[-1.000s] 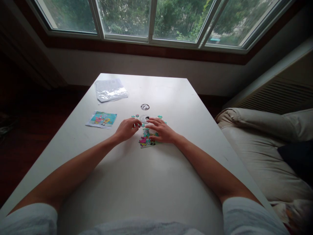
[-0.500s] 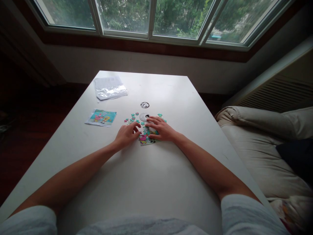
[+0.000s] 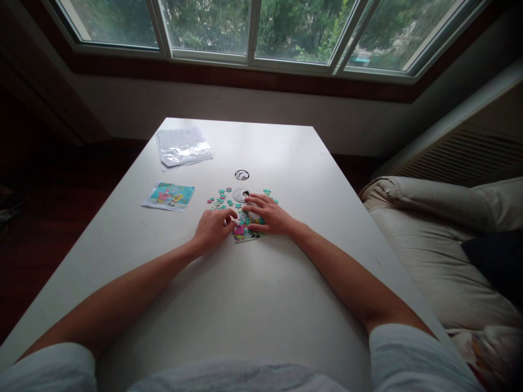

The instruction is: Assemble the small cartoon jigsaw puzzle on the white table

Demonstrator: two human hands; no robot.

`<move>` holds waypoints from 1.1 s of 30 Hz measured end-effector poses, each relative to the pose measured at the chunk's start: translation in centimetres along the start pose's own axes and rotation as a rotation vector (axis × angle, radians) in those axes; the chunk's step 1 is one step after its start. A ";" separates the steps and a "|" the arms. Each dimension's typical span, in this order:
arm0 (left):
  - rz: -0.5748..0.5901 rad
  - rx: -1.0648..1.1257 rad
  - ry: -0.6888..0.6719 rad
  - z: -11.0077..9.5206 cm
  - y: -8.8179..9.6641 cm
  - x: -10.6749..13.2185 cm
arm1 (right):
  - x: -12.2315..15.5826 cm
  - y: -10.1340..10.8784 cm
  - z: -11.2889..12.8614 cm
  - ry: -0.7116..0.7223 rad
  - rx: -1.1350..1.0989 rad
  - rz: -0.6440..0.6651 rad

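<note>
A partly joined jigsaw puzzle (image 3: 241, 231) with pink, green and yellow colours lies flat on the white table (image 3: 245, 294). At its left edge is my left hand (image 3: 215, 227), fingers curled and thumb drawn in toward them; whatever may be between the tips is too small to make out. My right hand (image 3: 269, 214) rests over the puzzle's right side with its fingers spread, hiding part of the picture. Loose flower-shaped puzzle pieces (image 3: 221, 200) lie scattered beyond the left hand, and a few more pieces (image 3: 267, 191) show past the right hand.
A clear round disc (image 3: 240, 195) lies at my right fingertips, with a dark-rimmed round object (image 3: 242, 175) behind it. To the left are a cartoon picture sheet (image 3: 169, 196) and papers in a plastic sleeve (image 3: 184, 148). A beige sofa (image 3: 433, 261) stands at the right.
My left hand has shifted slightly, its fingers moving a little down and right against the puzzle's left edge. The right hand has stayed in place.
</note>
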State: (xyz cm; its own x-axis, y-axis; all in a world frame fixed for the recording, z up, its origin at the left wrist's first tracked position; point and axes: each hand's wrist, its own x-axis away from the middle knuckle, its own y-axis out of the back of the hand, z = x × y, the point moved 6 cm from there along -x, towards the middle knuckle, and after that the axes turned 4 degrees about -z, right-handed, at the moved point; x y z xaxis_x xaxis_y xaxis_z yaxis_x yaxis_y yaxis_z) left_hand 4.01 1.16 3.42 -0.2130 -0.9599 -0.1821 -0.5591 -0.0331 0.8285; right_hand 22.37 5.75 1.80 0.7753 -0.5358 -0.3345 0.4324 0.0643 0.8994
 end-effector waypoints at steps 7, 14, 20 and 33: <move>0.011 -0.010 -0.031 0.1 -0.2 0.0 | 0.1 -0.1 -0.1 0.004 0.017 -0.002; 0.031 0.010 -0.003 0.1 -0.1 0.0 | 0.0 0.0 0.0 -0.003 0.006 -0.002; 0.031 -0.011 -0.061 0.1 -0.1 0.0 | 0.1 -0.1 -0.1 -0.006 -0.013 -0.003; 0.034 -0.003 -0.079 0.1 -0.1 0.0 | 0.1 -0.3 -0.3 -0.003 0.013 0.007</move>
State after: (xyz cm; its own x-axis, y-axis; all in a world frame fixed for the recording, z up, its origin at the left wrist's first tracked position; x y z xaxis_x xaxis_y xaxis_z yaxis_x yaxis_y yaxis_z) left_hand 4.01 1.22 3.26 -0.2945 -0.9355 -0.1951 -0.5484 -0.0017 0.8362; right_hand 22.47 5.90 1.37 0.7767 -0.5380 -0.3275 0.4212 0.0571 0.9052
